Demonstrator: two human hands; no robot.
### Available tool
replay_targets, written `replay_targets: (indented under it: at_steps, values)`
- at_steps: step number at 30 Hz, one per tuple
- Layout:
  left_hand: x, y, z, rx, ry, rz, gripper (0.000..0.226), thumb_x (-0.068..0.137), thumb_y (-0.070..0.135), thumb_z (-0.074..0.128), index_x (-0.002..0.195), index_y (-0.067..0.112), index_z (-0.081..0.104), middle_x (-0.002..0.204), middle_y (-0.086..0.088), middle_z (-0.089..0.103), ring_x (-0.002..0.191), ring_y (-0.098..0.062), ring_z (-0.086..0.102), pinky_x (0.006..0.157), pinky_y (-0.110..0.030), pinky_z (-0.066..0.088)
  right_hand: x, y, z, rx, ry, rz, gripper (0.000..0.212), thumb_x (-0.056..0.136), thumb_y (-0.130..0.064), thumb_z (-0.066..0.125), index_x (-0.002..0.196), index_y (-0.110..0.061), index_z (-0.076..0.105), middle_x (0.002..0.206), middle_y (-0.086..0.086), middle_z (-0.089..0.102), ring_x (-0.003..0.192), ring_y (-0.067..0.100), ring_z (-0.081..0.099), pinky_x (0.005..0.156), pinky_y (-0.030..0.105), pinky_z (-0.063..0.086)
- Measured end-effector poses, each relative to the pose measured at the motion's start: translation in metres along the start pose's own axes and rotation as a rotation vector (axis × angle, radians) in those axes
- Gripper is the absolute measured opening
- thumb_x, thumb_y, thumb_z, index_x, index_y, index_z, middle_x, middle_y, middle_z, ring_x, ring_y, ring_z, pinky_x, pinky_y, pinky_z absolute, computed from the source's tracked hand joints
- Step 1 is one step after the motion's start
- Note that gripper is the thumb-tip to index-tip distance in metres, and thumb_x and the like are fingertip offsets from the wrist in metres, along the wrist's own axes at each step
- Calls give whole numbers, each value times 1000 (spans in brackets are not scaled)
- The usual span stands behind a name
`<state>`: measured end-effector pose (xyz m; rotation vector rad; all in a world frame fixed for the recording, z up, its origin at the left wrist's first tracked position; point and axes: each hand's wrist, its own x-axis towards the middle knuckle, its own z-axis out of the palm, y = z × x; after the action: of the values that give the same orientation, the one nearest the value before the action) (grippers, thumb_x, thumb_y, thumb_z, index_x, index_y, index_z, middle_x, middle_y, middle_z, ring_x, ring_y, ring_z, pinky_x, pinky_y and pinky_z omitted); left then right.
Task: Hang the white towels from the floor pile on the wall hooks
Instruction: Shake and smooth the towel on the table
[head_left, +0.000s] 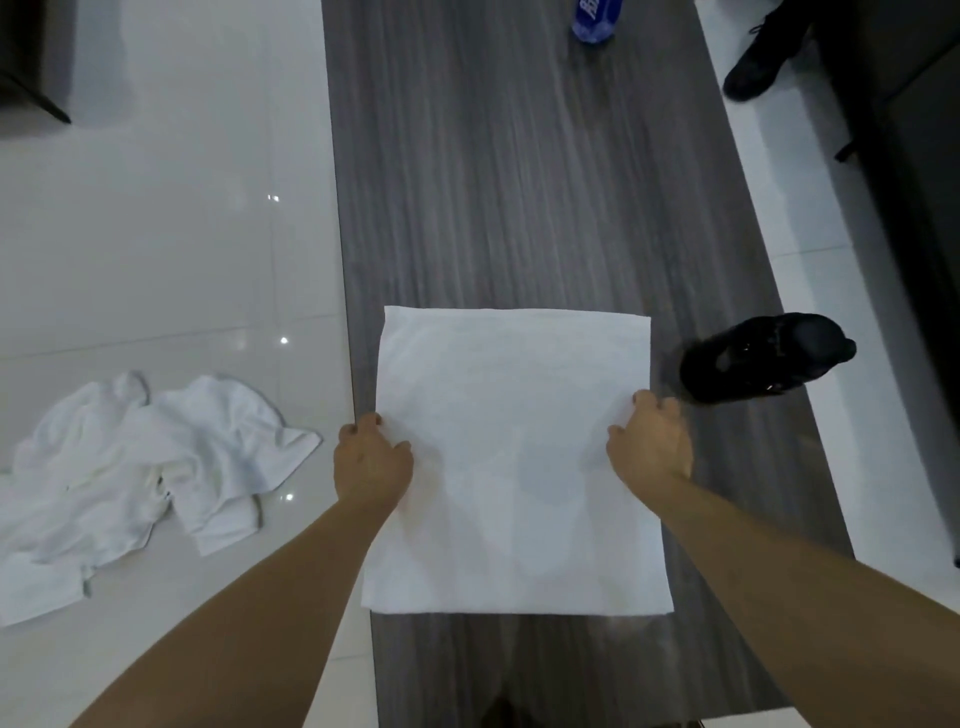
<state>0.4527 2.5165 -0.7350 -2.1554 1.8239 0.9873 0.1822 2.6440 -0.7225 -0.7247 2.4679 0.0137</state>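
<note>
A flat, folded white towel (514, 457) lies in the lower centre of the frame on a long grey wood-grain desk (519, 182). The left hand (371, 460) grasps the towel's left edge, fingers curled over it with the thumb on top; the right hand (652, 441) grasps the right edge in the same way. Both grips sit about halfway up the sides.

At the lower left of the frame, the crumpled pile of white towels (140, 483) rests on the glossy white tiled floor (156, 234), well apart from the desk. A black shoe (763, 358) stands just beside the towel's upper right corner, a second black shoe (763, 57) is on the floor at the upper right, and a blue plastic bottle (592, 18) sits at the desk's far end, at the top of the frame.

No wall hooks are in view. The step appears to be lifting the folded towel to carry it to a hook. To do it well, both hands should pinch through all layers so the fold holds, raise the sides evenly, and keep the right side from brushing the near shoe.
</note>
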Motion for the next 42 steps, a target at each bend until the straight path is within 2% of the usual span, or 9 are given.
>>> replay_targets:
  at_steps: [8, 13, 18, 24, 26, 29, 33, 36, 42]
  values:
    - [-28, -36, 10, -56, -41, -91, 28, 91, 30, 60, 104, 7, 51, 105, -13, 59, 92, -27, 55, 75, -34, 41, -30, 25, 23, 217, 28, 228, 62, 86, -38, 72, 129, -2, 44, 131, 23, 50, 117, 39, 52, 94, 46, 49]
    - [-61, -63, 17, -69, -77, -133, 43, 91, 35, 61, 120, 5, 52, 112, -11, 61, 102, -32, 59, 82, -36, 47, -70, 48, 39, 333, -7, 321, 65, 81, -42, 76, 125, -3, 49, 124, 19, 55, 111, 37, 57, 88, 41, 50]
    - [-95, -90, 27, -178, -91, -161, 28, 94, 32, 57, 107, 7, 57, 100, -8, 61, 91, -27, 59, 80, -34, 50, -112, 68, 56, 420, -24, 331, 63, 82, -36, 77, 129, -4, 51, 121, 15, 63, 107, 35, 62, 83, 36, 52]
    - [-119, -112, 33, -243, -14, -129, 34, 97, 28, 52, 72, 6, 44, 73, -8, 51, 69, -22, 48, 58, -31, 36, -148, 80, 74, 559, 89, 299, 28, 93, -35, 63, 98, -7, 64, 105, 14, 68, 93, 31, 63, 80, 34, 50]
    - [-126, -115, 32, -276, 22, -150, 36, 95, 25, 53, 67, 4, 43, 68, -7, 48, 61, -18, 43, 53, -29, 32, -155, 83, 79, 566, 125, 298, 32, 94, -38, 56, 78, -11, 60, 95, 18, 66, 84, 32, 61, 75, 37, 51]
    - [-133, -127, 31, -346, 16, -235, 29, 91, 23, 57, 72, 0, 56, 72, -6, 58, 62, -16, 49, 54, -27, 35, -166, 91, 82, 590, 176, 349, 34, 94, -36, 53, 76, -8, 62, 93, 18, 61, 82, 32, 59, 78, 42, 53]
    - [-142, -144, 30, -460, -48, -350, 19, 86, 24, 66, 70, 15, 60, 80, -2, 66, 83, -30, 67, 76, -31, 52, -181, 107, 85, 576, 105, 413, 31, 94, -31, 56, 78, -6, 66, 86, 17, 63, 84, 31, 60, 77, 42, 53]
    - [-143, -152, 28, -416, -111, -394, 24, 87, 22, 67, 68, 7, 62, 79, -9, 68, 79, -27, 64, 60, -27, 43, -190, 111, 85, 602, 46, 446, 29, 92, -23, 58, 72, -2, 64, 75, 15, 62, 75, 30, 59, 72, 41, 51]
    - [-141, -162, 33, -547, -172, -500, 13, 84, 6, 69, 81, -3, 60, 90, -18, 61, 79, -32, 66, 68, -35, 61, -194, 113, 90, 633, 8, 525, 12, 81, -17, 65, 83, -7, 69, 81, 10, 67, 83, 31, 63, 78, 43, 57]
